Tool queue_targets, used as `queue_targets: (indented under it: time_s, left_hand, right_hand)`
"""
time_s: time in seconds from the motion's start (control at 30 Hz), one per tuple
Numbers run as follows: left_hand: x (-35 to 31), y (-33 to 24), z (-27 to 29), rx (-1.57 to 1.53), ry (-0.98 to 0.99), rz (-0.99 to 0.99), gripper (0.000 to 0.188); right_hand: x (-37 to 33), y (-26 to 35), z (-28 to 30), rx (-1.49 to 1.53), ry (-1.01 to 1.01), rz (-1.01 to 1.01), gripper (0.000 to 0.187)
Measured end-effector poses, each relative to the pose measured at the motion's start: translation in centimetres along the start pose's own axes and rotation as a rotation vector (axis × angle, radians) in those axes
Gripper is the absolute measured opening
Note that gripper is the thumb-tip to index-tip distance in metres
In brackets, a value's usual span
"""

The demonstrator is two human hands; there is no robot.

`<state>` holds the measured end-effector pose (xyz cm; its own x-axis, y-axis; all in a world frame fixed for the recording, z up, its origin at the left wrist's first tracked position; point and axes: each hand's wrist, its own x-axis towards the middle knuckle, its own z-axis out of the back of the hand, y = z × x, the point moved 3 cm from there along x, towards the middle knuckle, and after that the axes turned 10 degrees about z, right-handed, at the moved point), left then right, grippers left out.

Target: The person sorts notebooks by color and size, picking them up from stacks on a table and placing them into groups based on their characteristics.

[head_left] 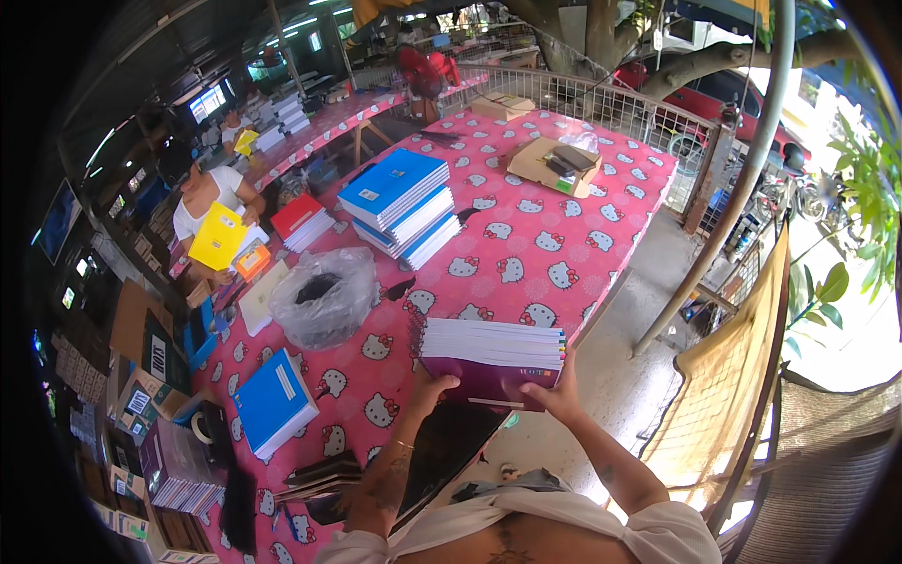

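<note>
A thick stack of notebooks (490, 350) with a dark purple cover facing me is upright at the near edge of the table. My left hand (430, 390) is closed on its left end, thumb against the cover. At the right end my right hand (559, 387) grips it the same way, its fingers mostly hidden behind. White page edges show along the top, with small coloured marks at the right. A blue notebook stack (272, 399) lies to the left of my left hand, and a taller pile of blue notebooks (399, 193) stands farther back.
The table (526, 273) has a pink cat-face cloth. On it are a clear plastic bag (324, 296), red notebooks (301, 221) and an open cardboard box (554, 167). Across it, a co-worker (221, 193) holds a yellow notebook (218, 237). A slanted pole (728, 202) rises at right.
</note>
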<state>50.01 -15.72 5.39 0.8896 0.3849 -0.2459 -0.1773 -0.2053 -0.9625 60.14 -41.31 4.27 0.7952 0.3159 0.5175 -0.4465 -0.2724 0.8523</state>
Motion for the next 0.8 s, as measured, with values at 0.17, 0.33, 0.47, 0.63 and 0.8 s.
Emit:
queue_targets:
  time_s: [0.17, 0.33, 0.47, 0.63, 0.8]
  left_hand:
    - [0.5, 1.1, 1.1, 0.066, 0.040, 0.034, 0.027]
    - [0.6, 1.5, 0.3, 0.018, -0.008, -0.049, 0.018]
    - [0.5, 1.8, 0.2, 0.071, -0.012, -0.096, 0.025]
    - [-0.1, -2.0, -0.6, -0.188, -0.143, -0.057, 0.042]
    - [0.3, -3.7, 2.8, -0.399, -0.075, 0.239, 0.036]
  right_hand:
    - [-0.6, -2.0, 1.0, 0.045, 0.022, 0.040, 0.105]
    - [-0.7, -2.0, -0.2, 0.095, -0.021, -0.028, 0.111]
    - [-0.6, -2.2, 0.6, 0.049, 0.057, 0.084, 0.103]
    - [5.7, 1.8, -2.0, 0.055, 0.039, -0.042, 0.082]
    - [14.7, -2.8, -6.8, 0.101, 0.424, -0.612, 0.077]
